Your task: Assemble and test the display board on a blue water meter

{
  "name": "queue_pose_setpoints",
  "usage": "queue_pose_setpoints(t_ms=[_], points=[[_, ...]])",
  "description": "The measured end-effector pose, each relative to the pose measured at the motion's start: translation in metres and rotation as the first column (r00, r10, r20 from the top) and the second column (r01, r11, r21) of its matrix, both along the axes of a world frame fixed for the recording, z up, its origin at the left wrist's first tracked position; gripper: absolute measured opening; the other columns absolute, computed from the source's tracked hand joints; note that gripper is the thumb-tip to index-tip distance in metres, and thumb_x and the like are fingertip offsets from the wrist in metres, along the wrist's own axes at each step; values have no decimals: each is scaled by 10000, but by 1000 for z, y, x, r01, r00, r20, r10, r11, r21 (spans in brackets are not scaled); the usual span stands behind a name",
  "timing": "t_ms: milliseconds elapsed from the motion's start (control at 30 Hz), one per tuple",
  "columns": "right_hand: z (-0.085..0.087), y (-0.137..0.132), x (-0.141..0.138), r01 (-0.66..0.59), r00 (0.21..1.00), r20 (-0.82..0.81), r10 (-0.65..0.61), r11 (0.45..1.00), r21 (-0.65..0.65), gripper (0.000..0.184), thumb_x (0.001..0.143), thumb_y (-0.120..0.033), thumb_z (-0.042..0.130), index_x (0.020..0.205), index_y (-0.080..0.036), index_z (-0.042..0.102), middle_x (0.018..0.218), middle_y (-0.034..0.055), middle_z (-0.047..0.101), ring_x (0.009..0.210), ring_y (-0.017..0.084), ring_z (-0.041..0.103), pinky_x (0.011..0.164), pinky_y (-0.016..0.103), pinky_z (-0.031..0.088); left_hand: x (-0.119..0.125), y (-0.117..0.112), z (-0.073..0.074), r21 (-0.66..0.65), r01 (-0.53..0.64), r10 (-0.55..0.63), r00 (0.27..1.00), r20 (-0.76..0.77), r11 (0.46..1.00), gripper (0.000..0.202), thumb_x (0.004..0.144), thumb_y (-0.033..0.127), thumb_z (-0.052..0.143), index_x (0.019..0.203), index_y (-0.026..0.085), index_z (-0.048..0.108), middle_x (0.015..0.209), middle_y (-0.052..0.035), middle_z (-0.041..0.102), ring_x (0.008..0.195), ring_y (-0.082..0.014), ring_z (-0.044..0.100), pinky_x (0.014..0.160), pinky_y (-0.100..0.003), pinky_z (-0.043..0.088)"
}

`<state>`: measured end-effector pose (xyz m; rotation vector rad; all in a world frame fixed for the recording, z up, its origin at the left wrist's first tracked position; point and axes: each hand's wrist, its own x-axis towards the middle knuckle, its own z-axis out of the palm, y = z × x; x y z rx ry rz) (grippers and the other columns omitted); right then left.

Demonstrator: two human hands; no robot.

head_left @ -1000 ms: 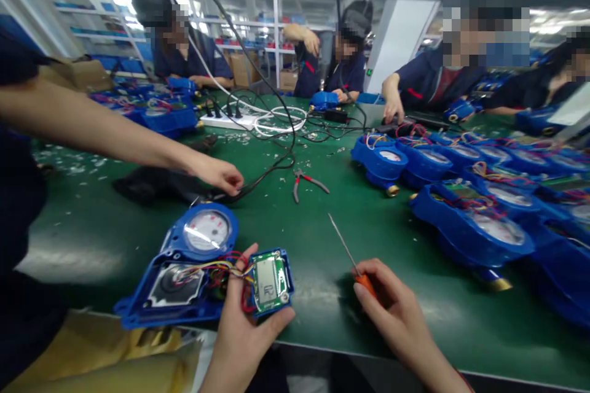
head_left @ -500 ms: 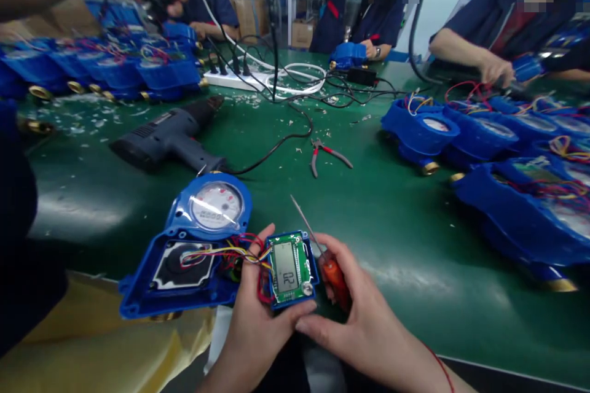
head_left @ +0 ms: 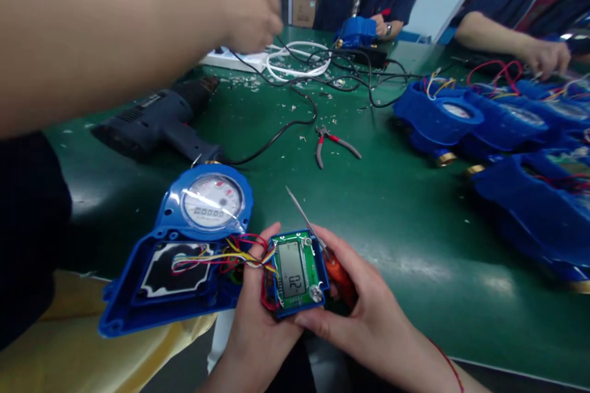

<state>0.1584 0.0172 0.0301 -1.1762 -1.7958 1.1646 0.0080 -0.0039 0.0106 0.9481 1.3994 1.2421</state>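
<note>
My left hand [head_left: 262, 307] grips a small blue-framed circuit board with a display [head_left: 291, 273]; the screen reads "02" sideways. My right hand [head_left: 364, 295] holds a screwdriver [head_left: 338, 276] with an orange handle, its thin shaft pointing up and away, while the thumb reaches the board's lower edge. Coloured wires [head_left: 235, 256] run from the board into the open blue housing of a water meter [head_left: 159, 233] on the left, at the table's edge. The meter's round dial [head_left: 212, 201] faces up. The fingertips behind the board are partly hidden.
Pliers [head_left: 329, 144] with red and grey handles lie ahead on the green table [head_left: 415, 245]. A heat gun [head_left: 157, 126] rests at left, its cord running right. Several blue meters [head_left: 534, 202] stand at right. A co-worker's arm [head_left: 138, 37] crosses the upper left; others work opposite.
A co-worker's arm has come in from the left over the power strip and heat gun. The view has shifted slightly. My hands keep hold of the board and screwdriver.
</note>
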Motion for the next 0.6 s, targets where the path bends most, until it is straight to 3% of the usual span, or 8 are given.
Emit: queue_pose_setpoints(t_ms=[300, 467, 600], points=[[0, 1, 1, -9, 1000, -3, 9, 999, 43, 760, 754, -305, 763, 1404, -279, 369, 1326, 54, 561, 1179, 208, 563, 974, 341, 483, 6, 0, 9, -4, -61, 60, 997, -47, 998, 765, 561, 233, 809, 1262, 265, 505, 1235, -65, 617, 1071, -244, 646, 874, -304, 550], [-3, 0, -1, -7, 1000, -23, 9, 998, 58, 779, 774, -282, 746, 1425, -348, 323, 1355, 12, 533, 1211, 186, 537, 992, 315, 467, 5, 0, 3, 34, -60, 63, 994, -91, 998, 741, 579, 221, 798, 1258, 284, 509, 1219, -46, 623, 1067, -234, 646, 908, -309, 533], [-5, 0, -1, -13, 1000, -1, 13, 999, 46, 798, 755, -265, 752, 1423, -341, 321, 1349, 26, 536, 1193, 197, 551, 959, 321, 491, 4, 0, -2, 79, -37, 44, 995, -84, 996, 755, 571, 167, 794, 1256, 277, 499, 1173, -43, 646, 1002, -222, 673, 853, -305, 558]])
